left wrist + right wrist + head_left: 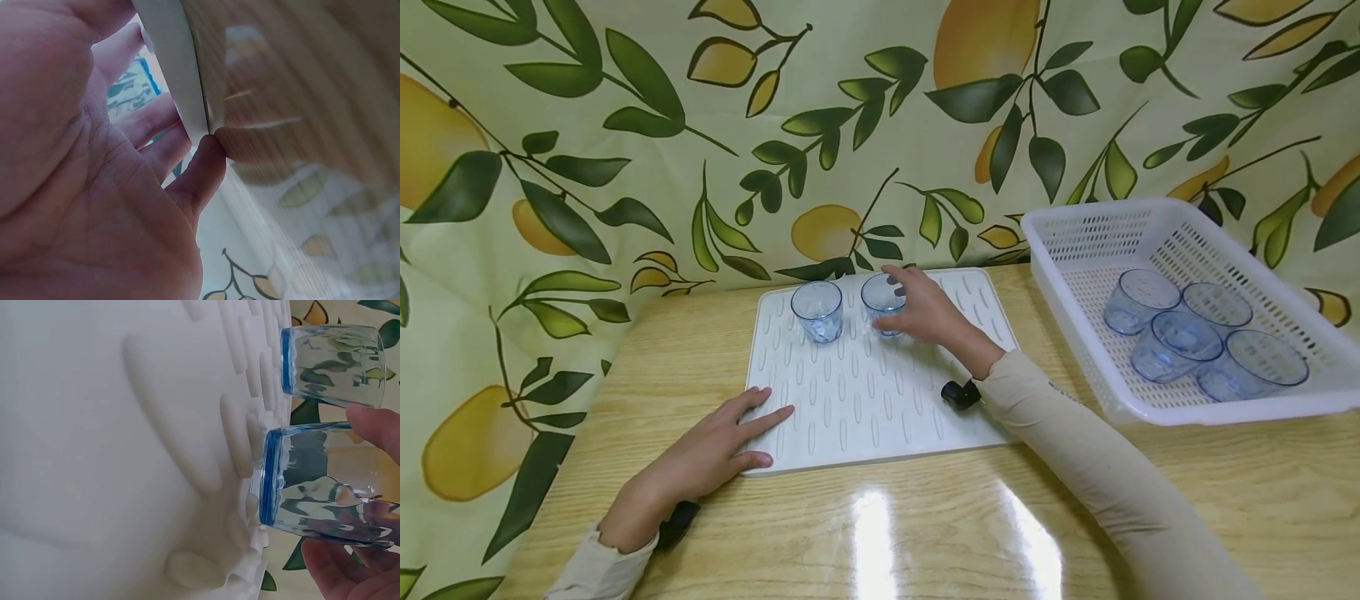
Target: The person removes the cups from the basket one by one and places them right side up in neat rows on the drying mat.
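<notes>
A clear blue-tinted glass (880, 310) stands upright at the back of the white ribbed mat (850, 417). My right hand (921, 307) holds it round the side, thumb and fingers on opposite sides of the glass. In the right wrist view this glass (312, 481) has its thick blue base right at the mat's raised ribs. Just left of it stands a second, matching glass (817, 313), untouched. My left hand (711, 446) rests at the mat's front left corner with fingers spread. The left wrist view shows its fingertips along the mat's edge (178, 69).
To the right, a white perforated plastic basket (1075, 367) contains several similar blue-tinted glasses (1183, 346). Everything stands on a light wooden table (790, 525). A lemon-and-leaf patterned cloth (850, 100) hangs behind the table and along its left side.
</notes>
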`<state>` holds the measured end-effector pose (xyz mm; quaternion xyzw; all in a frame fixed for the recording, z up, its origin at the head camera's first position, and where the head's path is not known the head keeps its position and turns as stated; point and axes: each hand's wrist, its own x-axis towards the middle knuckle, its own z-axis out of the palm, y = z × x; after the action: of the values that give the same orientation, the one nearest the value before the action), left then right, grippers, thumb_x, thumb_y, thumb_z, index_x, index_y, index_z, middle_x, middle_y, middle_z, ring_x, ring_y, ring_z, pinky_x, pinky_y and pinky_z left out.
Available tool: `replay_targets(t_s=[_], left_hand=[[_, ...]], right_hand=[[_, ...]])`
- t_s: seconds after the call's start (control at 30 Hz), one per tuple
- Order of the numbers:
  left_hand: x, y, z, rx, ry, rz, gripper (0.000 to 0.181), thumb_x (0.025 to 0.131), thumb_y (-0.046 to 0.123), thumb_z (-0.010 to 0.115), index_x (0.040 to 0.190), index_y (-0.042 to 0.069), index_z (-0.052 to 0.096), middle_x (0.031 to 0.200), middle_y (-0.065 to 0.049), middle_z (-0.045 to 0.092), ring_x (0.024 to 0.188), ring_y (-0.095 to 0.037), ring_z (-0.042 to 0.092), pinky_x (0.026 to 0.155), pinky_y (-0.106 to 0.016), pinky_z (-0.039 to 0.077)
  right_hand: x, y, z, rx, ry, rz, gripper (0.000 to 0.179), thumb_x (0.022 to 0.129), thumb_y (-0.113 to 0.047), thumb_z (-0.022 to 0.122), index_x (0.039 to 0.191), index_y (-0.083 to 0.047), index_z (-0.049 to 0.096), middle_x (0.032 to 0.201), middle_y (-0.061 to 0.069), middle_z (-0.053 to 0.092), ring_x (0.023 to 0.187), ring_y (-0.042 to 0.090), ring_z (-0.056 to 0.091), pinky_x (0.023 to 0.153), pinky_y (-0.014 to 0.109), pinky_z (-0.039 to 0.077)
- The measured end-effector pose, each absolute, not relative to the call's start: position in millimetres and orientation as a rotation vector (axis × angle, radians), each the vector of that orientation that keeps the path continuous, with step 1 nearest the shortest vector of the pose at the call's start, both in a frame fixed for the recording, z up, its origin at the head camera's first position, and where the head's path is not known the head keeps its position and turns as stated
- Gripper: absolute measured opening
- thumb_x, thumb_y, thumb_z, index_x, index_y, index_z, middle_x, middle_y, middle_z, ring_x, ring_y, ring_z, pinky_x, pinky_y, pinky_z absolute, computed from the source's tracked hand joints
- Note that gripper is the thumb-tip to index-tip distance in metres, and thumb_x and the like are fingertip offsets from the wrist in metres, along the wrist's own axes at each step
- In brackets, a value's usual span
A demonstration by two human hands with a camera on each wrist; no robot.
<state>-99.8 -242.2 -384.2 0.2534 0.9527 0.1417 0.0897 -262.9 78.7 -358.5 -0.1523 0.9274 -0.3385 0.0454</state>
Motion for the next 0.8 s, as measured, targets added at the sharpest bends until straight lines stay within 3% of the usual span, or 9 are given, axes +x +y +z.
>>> replay_targets(t_s=[0.8], left_hand=[[-99.5, -243.3, -384.4, 0.758, 2.831, 0.413, 0.064, 0.091, 0.034, 0.068, 0.151, 0.030, 0.044, 0.158, -0.017, 0.035, 0.145, -0.042, 0.032, 0.110, -0.061, 0.036]], right_hand=[[-262.6, 76.9, -356.6, -0.488, 2.852, -1.024, 0.091, 0.077, -0.034, 0.086, 0.153, -0.016, 0.038, 0.140, 0.013, 0.052, 0.128, 0.030, 0.053, 0.105, 0.047, 0.047]])
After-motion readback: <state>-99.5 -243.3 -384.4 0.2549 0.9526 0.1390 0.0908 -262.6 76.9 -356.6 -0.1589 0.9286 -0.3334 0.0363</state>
